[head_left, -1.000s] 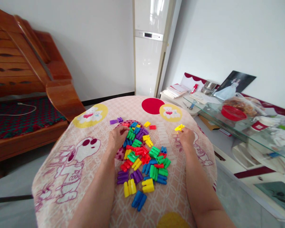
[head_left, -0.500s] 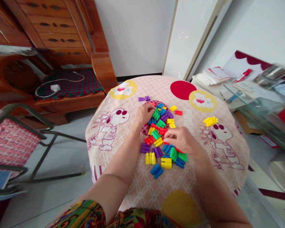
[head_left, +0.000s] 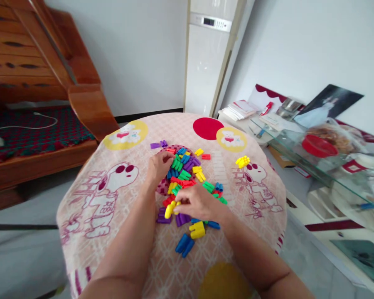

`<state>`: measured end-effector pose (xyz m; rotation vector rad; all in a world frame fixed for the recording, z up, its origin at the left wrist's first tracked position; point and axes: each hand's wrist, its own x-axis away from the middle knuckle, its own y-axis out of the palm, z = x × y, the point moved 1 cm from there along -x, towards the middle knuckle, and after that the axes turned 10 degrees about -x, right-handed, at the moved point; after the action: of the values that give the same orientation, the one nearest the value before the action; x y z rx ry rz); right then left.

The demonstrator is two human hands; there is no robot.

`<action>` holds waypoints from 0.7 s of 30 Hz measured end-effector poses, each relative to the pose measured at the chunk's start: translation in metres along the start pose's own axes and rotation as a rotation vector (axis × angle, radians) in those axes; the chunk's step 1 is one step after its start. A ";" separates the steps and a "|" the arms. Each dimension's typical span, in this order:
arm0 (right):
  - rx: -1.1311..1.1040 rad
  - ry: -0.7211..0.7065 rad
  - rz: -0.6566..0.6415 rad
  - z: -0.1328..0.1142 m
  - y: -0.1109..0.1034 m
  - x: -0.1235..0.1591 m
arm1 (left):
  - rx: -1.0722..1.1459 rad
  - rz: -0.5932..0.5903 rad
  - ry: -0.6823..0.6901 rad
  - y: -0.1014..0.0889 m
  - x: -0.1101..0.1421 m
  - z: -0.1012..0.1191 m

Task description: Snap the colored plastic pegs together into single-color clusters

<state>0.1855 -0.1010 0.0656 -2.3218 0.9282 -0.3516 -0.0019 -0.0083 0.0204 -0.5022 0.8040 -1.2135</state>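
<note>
A loose pile of coloured plastic building blocks, each like short tubes joined side by side, lies mid-table. My right hand (head_left: 197, 202) is over the near part of the pile, its thumb and fingers pinched on a yellow building block (head_left: 170, 209). Purple blocks (head_left: 163, 216) lie just beneath and beside that hand. My left hand (head_left: 159, 167) rests at the pile's left edge with its fingertips together, close to green blocks (head_left: 177, 163) and a red block (head_left: 171, 151). Whatever it may hold is hidden. Apart on the right sits a joined yellow cluster (head_left: 243, 161).
The round table wears a printed pink tablecloth (head_left: 118, 232). Beyond its right edge stands a glass-topped stand (head_left: 286, 143) with papers and a red bowl (head_left: 319, 145). A wooden bench (head_left: 84, 97) is at the left, a tall white cabinet unit (head_left: 208, 62) behind.
The view has swung to the right. My right hand has moved from the pile's right side to its near left and taken hold of a yellow block. My left hand stays by the same edge.
</note>
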 end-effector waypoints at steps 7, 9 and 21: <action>0.078 0.292 1.169 0.090 -0.110 0.037 | 0.010 0.012 0.008 0.000 -0.001 -0.001; 0.229 0.458 1.341 0.116 -0.129 0.054 | 0.024 0.005 0.010 0.001 -0.001 -0.002; 0.428 0.853 1.233 0.173 -0.137 0.075 | -0.011 -0.001 0.010 0.002 -0.001 -0.005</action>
<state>0.3896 0.0017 0.0175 -0.8366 2.1703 -0.8666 -0.0045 -0.0059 0.0162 -0.5059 0.8193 -1.2137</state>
